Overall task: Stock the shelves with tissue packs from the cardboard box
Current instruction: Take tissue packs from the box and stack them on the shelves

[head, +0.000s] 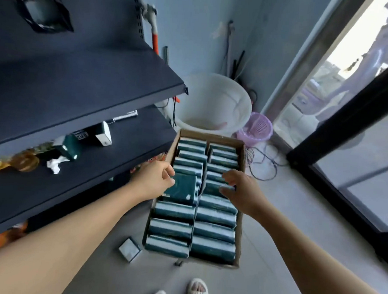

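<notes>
Picking is the step in hand: the person stands over the cardboard box [242,149] on the floor beside the dark shelving, and both hands are down among the teal tissue packs [172,229], which fill the box in two rows lying on edge. The left hand [156,178] has its fingers and thumb curled round one tissue pack [182,188], which sits tilted with its broad face up, higher than its neighbours in the left row. The right hand [242,190] hovers over the right row with fingers loosely curled and slightly spread; whether they already pinch a pack beneath cannot be told. The middle shelf [96,170] just to the left already carries a few teal packs [71,147] and other small goods, with bare board nearer the box. By the look of it, the next move calls for lifting the gripped pack clear of its tight neighbours, then swinging it left onto that shelf. One small box [130,248] lies loose on the floor beside the carton. No brand name or lettering on the packs is legible; the wrappers are too blurred.
</notes>
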`<state>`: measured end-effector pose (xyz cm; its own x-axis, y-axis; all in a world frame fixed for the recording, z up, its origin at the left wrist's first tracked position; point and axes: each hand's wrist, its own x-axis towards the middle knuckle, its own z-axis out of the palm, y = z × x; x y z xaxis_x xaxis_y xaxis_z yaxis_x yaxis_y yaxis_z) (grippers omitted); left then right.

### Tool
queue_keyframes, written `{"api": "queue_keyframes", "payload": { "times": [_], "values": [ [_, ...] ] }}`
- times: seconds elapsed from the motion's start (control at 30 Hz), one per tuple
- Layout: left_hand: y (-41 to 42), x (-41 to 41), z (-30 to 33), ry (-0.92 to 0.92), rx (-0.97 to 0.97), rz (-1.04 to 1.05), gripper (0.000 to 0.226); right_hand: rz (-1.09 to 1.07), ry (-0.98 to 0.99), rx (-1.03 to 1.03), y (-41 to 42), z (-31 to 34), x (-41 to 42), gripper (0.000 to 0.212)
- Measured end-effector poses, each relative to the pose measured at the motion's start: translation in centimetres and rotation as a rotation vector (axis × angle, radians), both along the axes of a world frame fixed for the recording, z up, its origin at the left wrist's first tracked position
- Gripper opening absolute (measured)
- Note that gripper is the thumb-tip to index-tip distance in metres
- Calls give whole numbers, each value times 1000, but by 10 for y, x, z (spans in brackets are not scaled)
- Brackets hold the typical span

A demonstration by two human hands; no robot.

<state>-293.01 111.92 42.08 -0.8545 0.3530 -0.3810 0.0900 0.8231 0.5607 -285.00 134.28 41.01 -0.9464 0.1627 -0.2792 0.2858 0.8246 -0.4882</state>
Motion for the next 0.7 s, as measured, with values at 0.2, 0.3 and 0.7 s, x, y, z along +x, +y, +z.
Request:
{"api": "queue_keyframes", "payload": {
  "times": [0.2, 0.3, 0.7],
  "values": [
    [12, -13, -62, -4, -63, -71, 34, 21, -112, -24, 8, -57, 3, 42],
    [22, -26, -89, 45, -123, -127, 48, 25, -133, -27, 12, -81, -1, 42],
    [45, -60, -157, -58, -463, -335, 84, -57, -60, -58, 41, -134, -20, 30]
  ]
}}
